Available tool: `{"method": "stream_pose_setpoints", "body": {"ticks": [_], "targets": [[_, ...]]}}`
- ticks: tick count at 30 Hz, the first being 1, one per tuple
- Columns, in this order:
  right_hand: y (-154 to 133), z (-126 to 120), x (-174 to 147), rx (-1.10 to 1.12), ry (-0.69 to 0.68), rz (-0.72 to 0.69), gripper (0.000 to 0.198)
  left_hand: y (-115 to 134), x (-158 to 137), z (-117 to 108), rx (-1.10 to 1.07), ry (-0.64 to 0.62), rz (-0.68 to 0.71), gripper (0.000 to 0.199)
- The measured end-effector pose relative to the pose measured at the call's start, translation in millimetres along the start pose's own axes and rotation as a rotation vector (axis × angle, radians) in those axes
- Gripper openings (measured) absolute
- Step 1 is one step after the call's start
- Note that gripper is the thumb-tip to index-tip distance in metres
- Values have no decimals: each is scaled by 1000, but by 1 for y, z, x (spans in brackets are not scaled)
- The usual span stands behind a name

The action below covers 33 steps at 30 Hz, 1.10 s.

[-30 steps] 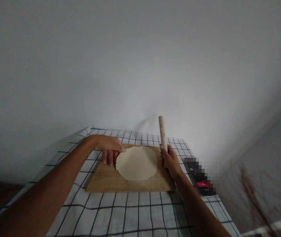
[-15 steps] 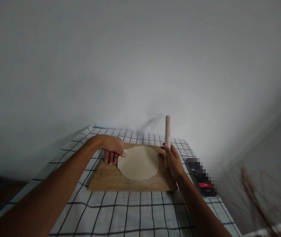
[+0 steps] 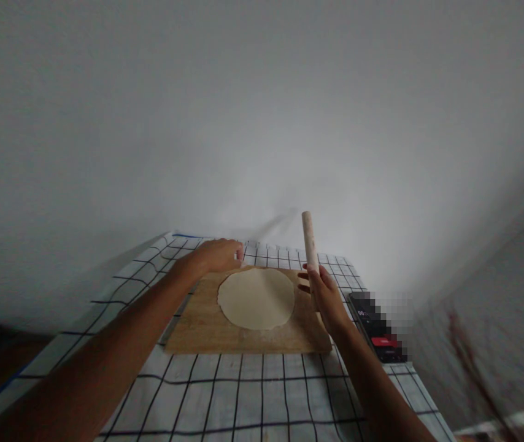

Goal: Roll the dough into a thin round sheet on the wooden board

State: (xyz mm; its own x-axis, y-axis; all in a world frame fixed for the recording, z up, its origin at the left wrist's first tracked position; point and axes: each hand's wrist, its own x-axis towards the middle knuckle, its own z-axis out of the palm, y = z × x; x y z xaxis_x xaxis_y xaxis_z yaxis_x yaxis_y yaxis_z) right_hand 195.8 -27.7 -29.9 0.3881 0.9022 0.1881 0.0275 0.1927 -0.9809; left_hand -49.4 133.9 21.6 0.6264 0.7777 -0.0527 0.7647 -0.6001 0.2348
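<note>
A flat, roughly round sheet of dough (image 3: 256,299) lies on a wooden board (image 3: 197,334). My left hand (image 3: 221,255) hovers over the board's far left edge, just beyond the dough. Its fingers are curled down and inward, and what is between them, if anything, is hidden or too small to name. On the right, my right hand (image 3: 324,291) grips a pale wooden rolling pin (image 3: 308,239) between thumb and palm. The pin points up and leans slightly left, while several fingers of that hand stay spread beside it.
A white cloth with black grid lines (image 3: 248,393) covers the table. Right of my right forearm lies a phone (image 3: 372,325), its screen lit and partly blurred out. A pale wall (image 3: 262,123) rises behind the table's far edge. Brown twigs (image 3: 469,356) show at lower right.
My left hand has left the dough's left edge and moved up and slightly right, towards the board's far side. The rolling pin has tilted left in my right hand.
</note>
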Motion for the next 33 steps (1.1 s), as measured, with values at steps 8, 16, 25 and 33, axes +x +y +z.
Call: {"method": "stream_pose_setpoints", "body": {"ticks": [8, 16, 25, 33], "targets": [[13, -10, 10, -92, 34, -34, 44, 108, -15, 99, 243, 483, 415, 49], [22, -12, 16, -181, 13, -87, 45, 96, -11, 117, 234, 484, 450, 49], [28, -12, 19, -193, 25, -136, 42, 86, -19, 116, 170, 385, 504, 53], [30, -12, 21, -173, 11, -132, 43, 59, -53, 108, 175, 313, 397, 54]]}}
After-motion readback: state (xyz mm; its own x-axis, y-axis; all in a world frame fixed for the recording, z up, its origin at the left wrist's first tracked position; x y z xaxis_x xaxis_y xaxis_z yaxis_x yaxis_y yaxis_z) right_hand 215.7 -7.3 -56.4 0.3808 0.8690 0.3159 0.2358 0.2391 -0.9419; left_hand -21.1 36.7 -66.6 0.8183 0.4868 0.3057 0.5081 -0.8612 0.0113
